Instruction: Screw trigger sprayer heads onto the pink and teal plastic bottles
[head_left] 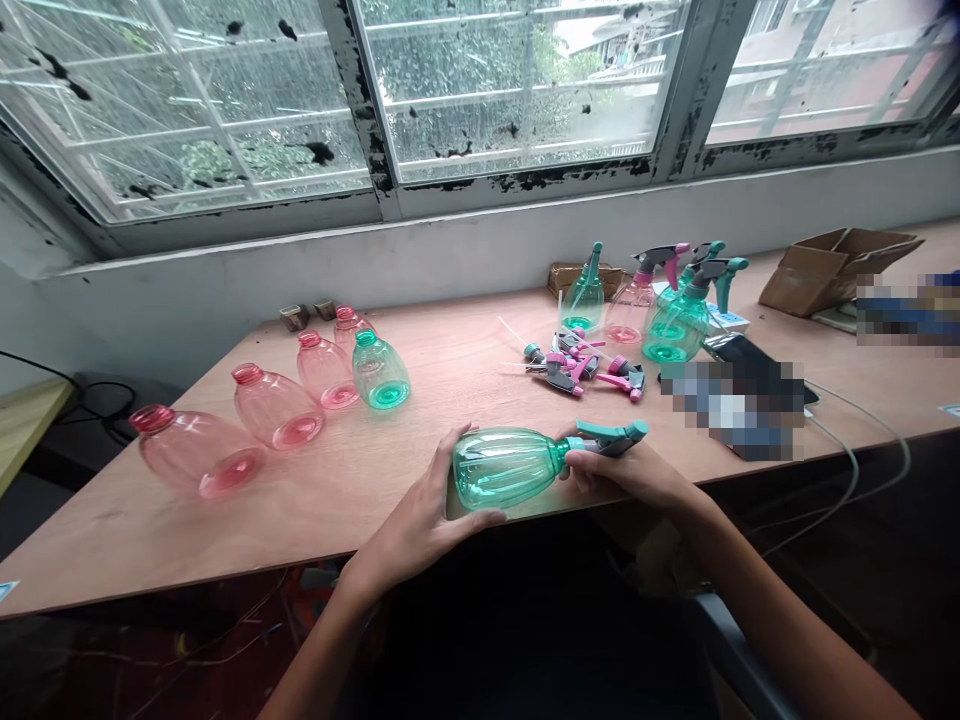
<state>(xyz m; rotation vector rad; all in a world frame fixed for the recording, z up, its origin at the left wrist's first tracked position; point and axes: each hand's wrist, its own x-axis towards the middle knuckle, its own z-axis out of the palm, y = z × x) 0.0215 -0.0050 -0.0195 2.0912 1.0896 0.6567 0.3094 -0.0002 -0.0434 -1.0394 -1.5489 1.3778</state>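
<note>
A teal spray bottle (506,465) lies on its side near the front edge of the wooden table (390,470). My left hand (424,515) wraps around the bottle's base end. My right hand (622,470) grips its neck, where a teal and grey trigger sprayer head (611,435) sits. Both hands are closed on the bottle.
Several capless pink bottles (274,405) and one teal bottle (380,370) stand in a row at the left. Loose trigger heads (581,365) lie mid-table. Assembled spray bottles (664,305) stand at the back right beside a cardboard box (836,265). White cables (847,440) trail off the right edge.
</note>
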